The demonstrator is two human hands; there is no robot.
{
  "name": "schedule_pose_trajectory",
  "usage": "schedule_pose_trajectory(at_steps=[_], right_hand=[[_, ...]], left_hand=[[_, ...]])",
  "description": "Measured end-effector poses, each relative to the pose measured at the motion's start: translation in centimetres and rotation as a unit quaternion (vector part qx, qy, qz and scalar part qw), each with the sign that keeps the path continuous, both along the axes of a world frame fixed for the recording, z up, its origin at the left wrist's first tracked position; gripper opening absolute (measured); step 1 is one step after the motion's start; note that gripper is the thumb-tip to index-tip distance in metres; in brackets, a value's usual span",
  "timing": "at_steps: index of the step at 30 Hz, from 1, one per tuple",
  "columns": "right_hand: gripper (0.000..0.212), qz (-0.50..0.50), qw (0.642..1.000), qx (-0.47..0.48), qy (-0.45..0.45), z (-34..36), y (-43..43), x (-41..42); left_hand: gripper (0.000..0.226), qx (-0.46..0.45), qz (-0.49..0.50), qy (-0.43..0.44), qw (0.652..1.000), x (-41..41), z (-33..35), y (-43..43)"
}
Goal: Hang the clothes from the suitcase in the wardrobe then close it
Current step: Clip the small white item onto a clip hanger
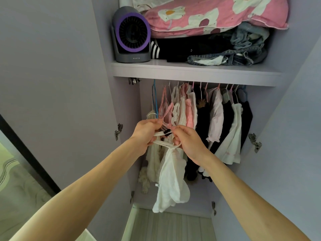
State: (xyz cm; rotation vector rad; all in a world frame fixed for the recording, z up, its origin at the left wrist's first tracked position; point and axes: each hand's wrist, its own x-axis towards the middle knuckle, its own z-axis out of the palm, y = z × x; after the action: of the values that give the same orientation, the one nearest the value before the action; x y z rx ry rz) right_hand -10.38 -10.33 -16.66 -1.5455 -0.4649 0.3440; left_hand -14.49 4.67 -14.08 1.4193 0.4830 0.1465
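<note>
Wardrobe [191, 72] open, two doors swung wide: left door [60, 84], right door [304, 119]. Four hinges visible, two on each side wall.

Upper shelf, left to right:
- one grey fan [132, 35] with a purple ring, upright at the left end
- one stack of black folded clothes [182, 49], striped edge showing
- one pink flowered pillow [208, 16] lying on top of the stack
- crumpled denim [243, 47] at the right end

Below the shelf is one row of hung garments [217, 119] in pink, white and black. They are packed too close for an exact count. Two blue hangers, one at each end of the row.

In front of the row, both arms are raised.
- Left grip [145, 134]: fingers curled, clamped on one clip hanger [165, 131] with a metal hook and black clips.
- One white garment [172, 185] hangs between the two grips. Its straps are up at the clips and its body dangles free in front of the lower wardrobe, not on the rail.
- Right grip [187, 143]: thumb and fingers pinching the garment's strap right at a clip, with another strap looped under the fingers.
</note>
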Motion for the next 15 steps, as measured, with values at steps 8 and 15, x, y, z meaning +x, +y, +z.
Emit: schedule_pose_trajectory(at_steps=[8, 15], right_hand=[[0.054, -0.026, 0.999, 0.008, 0.034, 0.2, 0.0, -0.1], [0.021, -0.007, 0.997, -0.002, 0.072, -0.3, -1.0, 0.6]], left_hand=[[0.019, 0.121, -0.025, -0.016, 0.992, 0.3, 0.1, -0.2], [0.018, 0.192, -0.205, -0.007, 0.960, -0.9, 0.6, 1.3]])
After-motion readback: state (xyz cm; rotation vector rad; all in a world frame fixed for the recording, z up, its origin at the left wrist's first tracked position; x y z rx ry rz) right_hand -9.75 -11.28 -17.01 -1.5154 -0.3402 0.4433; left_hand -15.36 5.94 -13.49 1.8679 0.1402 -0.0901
